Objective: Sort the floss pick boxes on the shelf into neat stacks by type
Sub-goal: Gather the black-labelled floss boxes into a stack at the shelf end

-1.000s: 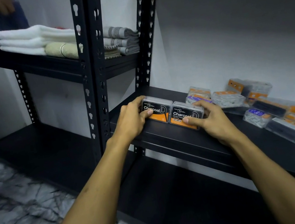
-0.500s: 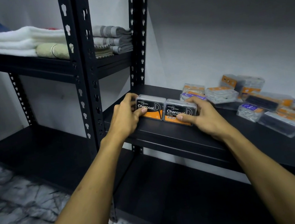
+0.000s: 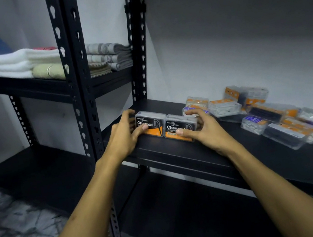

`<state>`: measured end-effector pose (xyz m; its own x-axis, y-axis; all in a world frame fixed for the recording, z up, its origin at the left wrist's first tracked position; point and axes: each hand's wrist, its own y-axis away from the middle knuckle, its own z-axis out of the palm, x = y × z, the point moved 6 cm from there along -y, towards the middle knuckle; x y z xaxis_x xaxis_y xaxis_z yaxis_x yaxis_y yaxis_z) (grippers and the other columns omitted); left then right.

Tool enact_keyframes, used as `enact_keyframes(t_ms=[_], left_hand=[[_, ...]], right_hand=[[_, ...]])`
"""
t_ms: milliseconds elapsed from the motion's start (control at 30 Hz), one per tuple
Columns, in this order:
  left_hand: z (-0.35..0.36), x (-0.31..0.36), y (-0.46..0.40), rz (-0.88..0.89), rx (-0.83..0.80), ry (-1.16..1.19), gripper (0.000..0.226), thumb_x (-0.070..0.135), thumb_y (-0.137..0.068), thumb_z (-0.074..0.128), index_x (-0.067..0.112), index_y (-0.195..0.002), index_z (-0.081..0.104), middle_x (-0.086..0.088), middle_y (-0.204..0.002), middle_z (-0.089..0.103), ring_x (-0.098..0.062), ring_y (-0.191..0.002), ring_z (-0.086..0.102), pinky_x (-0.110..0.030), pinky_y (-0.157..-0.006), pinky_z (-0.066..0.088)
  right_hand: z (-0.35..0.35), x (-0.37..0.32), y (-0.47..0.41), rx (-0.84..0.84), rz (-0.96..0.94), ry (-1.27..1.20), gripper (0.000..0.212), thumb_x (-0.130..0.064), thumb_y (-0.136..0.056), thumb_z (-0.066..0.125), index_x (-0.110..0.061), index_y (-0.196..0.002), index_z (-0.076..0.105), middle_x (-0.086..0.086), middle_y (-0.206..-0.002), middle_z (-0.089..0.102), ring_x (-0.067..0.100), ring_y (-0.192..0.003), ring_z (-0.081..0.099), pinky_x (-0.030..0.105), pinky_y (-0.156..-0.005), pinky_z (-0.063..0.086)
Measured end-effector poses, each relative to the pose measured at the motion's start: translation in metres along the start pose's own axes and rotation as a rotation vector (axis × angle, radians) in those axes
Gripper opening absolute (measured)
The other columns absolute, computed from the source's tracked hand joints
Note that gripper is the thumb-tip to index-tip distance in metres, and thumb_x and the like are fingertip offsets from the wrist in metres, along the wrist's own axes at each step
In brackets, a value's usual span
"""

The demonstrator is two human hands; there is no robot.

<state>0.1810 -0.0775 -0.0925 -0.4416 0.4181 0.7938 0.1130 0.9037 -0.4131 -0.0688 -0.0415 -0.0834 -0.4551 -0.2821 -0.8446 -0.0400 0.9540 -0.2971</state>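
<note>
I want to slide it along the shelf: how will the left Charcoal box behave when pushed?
The left Charcoal box looks like rigid clear plastic, so probably stiff. Standing on edge, it may tip rather than roll.

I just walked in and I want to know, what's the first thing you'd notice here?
Two black-and-orange Charcoal boxes stand side by side at the front left of the dark shelf, the left hand on one and the right hand on the other. To their right, a jumbled heap of clear floss pick boxes lies unsorted on the same shelf. Up on the left, folded towels sit stacked on another shelf.
</note>
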Motion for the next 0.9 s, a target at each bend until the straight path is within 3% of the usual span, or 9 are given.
enact_keyframes(t_ms=[67,200,300,400,600,700,800,900], left_hand=[[-0.002,0.006,0.009,0.010,0.042,-0.030,0.062,0.043,-0.090,0.069,0.022,-0.141,0.040,-0.002,-0.138,0.058,-0.013,-0.125,0.056,-0.026,-0.103,0.044],[-0.003,0.041,0.026,0.149,0.167,-0.212,0.064,0.047,-0.091,0.065,0.021,-0.144,0.039,0.002,-0.146,0.048,-0.013,-0.133,0.045,-0.021,-0.101,0.035],[0.012,0.076,0.026,0.268,0.192,-0.282,0.069,0.048,-0.090,0.065,0.020,-0.147,0.036,0.003,-0.156,0.038,-0.012,-0.146,0.030,-0.031,-0.117,0.031],[0.049,0.111,0.021,0.357,0.108,-0.309,0.071,0.048,-0.090,0.065,0.018,-0.148,0.037,-0.001,-0.158,0.035,-0.015,-0.148,0.027,-0.036,-0.120,0.028],[0.153,0.176,-0.001,0.556,-0.001,-0.421,0.062,0.042,-0.093,0.064,0.009,-0.142,0.047,-0.011,-0.151,0.044,-0.030,-0.149,0.024,-0.045,-0.120,0.024],[0.195,0.191,-0.024,0.499,-0.051,-0.444,0.059,0.042,-0.094,0.059,0.013,-0.144,0.045,-0.010,-0.153,0.041,-0.031,-0.149,0.019,-0.044,-0.120,0.022],[0.225,0.201,-0.054,0.357,-0.096,-0.453,0.056,0.041,-0.097,0.055,0.010,-0.143,0.045,-0.013,-0.148,0.046,-0.030,-0.142,0.028,-0.037,-0.115,0.020],[0.247,0.188,-0.094,0.154,-0.201,-0.469,0.059,0.050,-0.096,0.052,0.013,-0.142,0.043,-0.016,-0.143,0.051,-0.036,-0.134,0.037,-0.041,-0.105,0.034]], right_hand=[[-0.009,-0.001,0.010,0.029,0.003,-0.023,0.079,-0.062,-0.059,0.084,-0.032,-0.125,0.053,0.000,-0.113,0.067,0.013,-0.102,0.067,0.030,-0.091,0.055],[-0.046,0.004,0.039,0.110,-0.031,0.059,0.056,-0.055,-0.077,0.076,-0.029,-0.122,0.055,-0.001,-0.108,0.062,0.018,-0.099,0.063,0.032,-0.089,0.054],[-0.083,0.016,0.067,0.182,-0.052,0.215,0.041,-0.043,-0.083,0.076,-0.032,-0.117,0.056,-0.008,-0.104,0.062,0.010,-0.096,0.060,0.029,-0.083,0.052],[-0.118,0.023,0.089,0.284,-0.119,0.356,0.038,-0.036,-0.085,0.074,-0.029,-0.119,0.057,-0.010,-0.106,0.060,0.006,-0.099,0.058,0.020,-0.081,0.045],[-0.180,0.035,0.104,0.513,-0.143,0.712,0.034,-0.025,-0.084,0.069,-0.017,-0.116,0.059,0.001,-0.118,0.056,0.024,-0.111,0.047,0.044,-0.095,0.045],[-0.196,0.052,0.098,0.391,0.014,0.882,0.057,-0.039,-0.087,0.065,-0.018,-0.136,0.047,0.006,-0.145,0.042,0.029,-0.130,0.036,0.046,-0.107,0.036],[-0.197,0.069,0.085,0.266,0.119,0.893,0.082,-0.056,-0.090,0.057,-0.020,-0.154,0.022,0.006,-0.163,0.015,0.027,-0.151,0.010,0.043,-0.119,0.018],[-0.200,0.056,0.073,0.363,0.008,0.769,0.080,-0.059,-0.093,0.050,-0.019,-0.155,0.020,0.004,-0.161,0.025,0.026,-0.152,0.011,0.042,-0.121,0.017]])
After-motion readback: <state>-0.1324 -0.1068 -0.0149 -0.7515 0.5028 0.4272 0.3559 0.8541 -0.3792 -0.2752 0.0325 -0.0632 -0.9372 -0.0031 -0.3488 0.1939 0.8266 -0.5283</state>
